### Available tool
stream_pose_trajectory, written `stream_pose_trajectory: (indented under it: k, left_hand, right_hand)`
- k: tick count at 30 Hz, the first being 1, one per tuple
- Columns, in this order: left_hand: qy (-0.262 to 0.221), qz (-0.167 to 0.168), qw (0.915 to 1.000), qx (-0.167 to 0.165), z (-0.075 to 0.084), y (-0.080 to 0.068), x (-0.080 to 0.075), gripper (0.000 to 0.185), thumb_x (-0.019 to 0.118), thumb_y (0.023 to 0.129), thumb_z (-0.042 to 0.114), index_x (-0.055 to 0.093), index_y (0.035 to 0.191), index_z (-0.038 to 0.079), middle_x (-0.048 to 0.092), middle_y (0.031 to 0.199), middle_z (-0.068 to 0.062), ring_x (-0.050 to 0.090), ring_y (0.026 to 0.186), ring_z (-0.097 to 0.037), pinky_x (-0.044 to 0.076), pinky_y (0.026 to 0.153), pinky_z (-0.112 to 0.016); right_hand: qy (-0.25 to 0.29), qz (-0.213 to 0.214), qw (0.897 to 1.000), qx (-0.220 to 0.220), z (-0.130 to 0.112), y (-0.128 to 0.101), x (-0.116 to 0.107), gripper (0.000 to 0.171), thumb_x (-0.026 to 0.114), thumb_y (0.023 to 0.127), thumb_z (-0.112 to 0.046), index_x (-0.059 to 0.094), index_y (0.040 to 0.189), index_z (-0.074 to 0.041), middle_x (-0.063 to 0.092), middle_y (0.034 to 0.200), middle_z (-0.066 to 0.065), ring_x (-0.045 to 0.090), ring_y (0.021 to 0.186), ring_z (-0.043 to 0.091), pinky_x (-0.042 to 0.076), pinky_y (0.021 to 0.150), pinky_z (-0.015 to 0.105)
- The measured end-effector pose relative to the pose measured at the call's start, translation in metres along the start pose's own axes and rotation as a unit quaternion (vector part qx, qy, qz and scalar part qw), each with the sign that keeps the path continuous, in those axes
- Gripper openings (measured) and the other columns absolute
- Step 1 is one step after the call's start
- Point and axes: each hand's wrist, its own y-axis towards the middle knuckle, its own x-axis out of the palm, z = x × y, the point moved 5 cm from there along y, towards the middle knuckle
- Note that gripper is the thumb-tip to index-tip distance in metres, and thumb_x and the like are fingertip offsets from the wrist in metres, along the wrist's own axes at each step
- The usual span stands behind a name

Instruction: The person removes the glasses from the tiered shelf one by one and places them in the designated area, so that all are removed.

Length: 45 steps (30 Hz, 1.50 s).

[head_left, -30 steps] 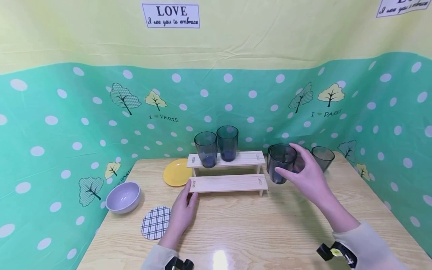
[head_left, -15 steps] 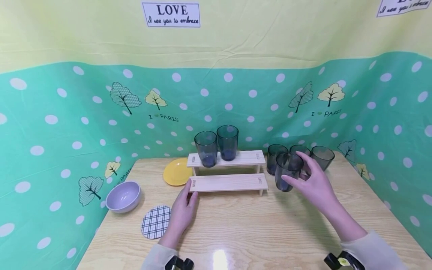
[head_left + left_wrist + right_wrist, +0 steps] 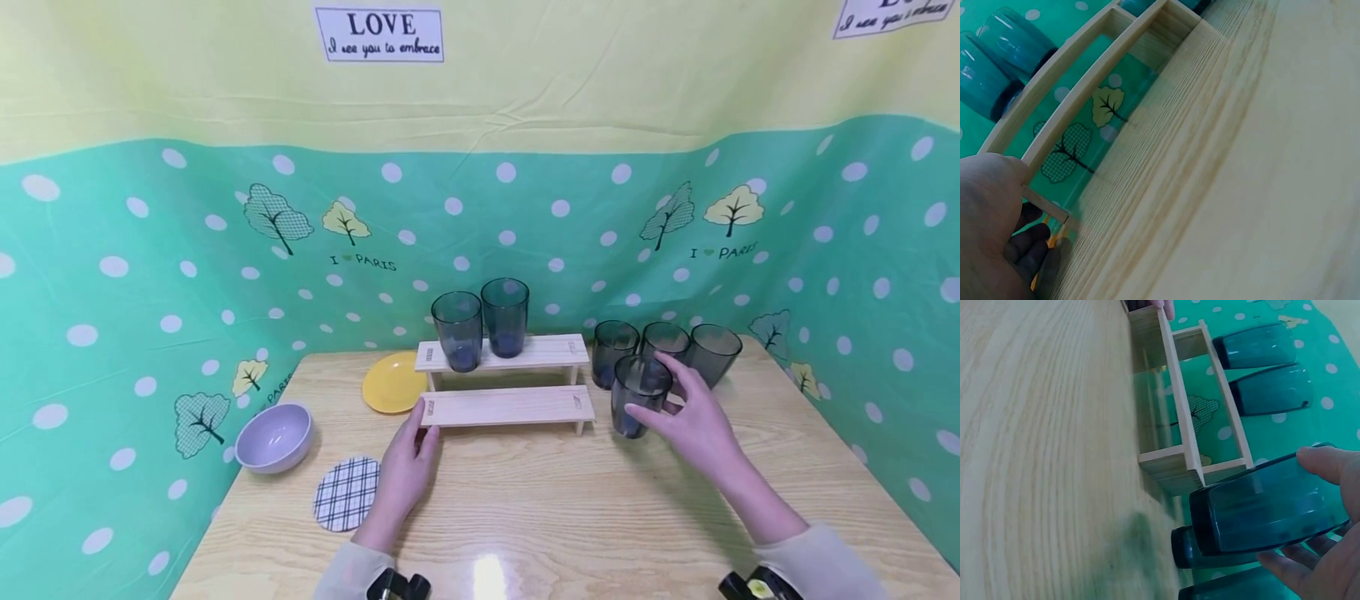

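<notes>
My right hand holds a dark tinted glass tumbler between thumb and fingers. In the right wrist view this tumbler is raised off the table, its base pointing left. My left hand grips the left end of the lower step of a two-tier wooden rack. In the left wrist view the thumb lies on the rack's corner, the fingers curled below it. On the upper tier stand two similar tumblers, one at left, the other beside it.
Three more tumblers stand behind the held one: left, middle and right. A yellow plate, a purple bowl and a checked round coaster lie left on the wooden table. A patterned cloth hangs behind.
My right hand has drawn the tumbler toward me and slightly right, away from the tumblers behind, which now show more. My left hand has stayed on the rack.
</notes>
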Motion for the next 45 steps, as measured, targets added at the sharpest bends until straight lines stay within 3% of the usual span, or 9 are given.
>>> stream_pose_trajectory:
  k: [18,24,45]
  left_hand:
    - [-0.004,-0.003,0.9999,-0.010,0.001,-0.001,0.001,0.064,0.055,0.118,0.032,0.032,0.175,0.016,0.040,0.175,-0.015,0.037,0.160,-0.037,0.031,0.132,-0.056]
    - [-0.002,0.008,0.9999,0.006,0.001,-0.001,0.000,0.064,0.056,0.118,0.030,0.033,0.174,0.012,0.041,0.173,-0.016,0.040,0.159,-0.039,0.033,0.130,-0.058]
    - [0.000,0.005,0.9999,0.010,0.000,0.000,0.001,0.064,0.056,0.118,0.029,0.032,0.175,0.011,0.041,0.173,-0.018,0.039,0.159,-0.040,0.032,0.131,-0.057]
  right_hand:
    - [0.017,-0.008,0.999,0.049,0.029,0.010,0.015,0.106,0.093,0.094,-0.032,0.028,0.174,-0.009,0.027,0.171,0.034,0.052,0.142,0.057,0.057,0.108,0.053]
    - [0.028,-0.007,0.998,0.061,0.035,0.013,0.019,0.106,0.092,0.094,-0.032,0.027,0.175,-0.010,0.025,0.172,0.034,0.053,0.140,0.059,0.059,0.107,0.054]
    - [0.044,0.007,0.998,0.044,0.039,0.020,0.026,0.101,0.092,0.095,-0.022,0.030,0.173,-0.006,0.030,0.169,0.033,0.059,0.136,0.056,0.062,0.100,0.031]
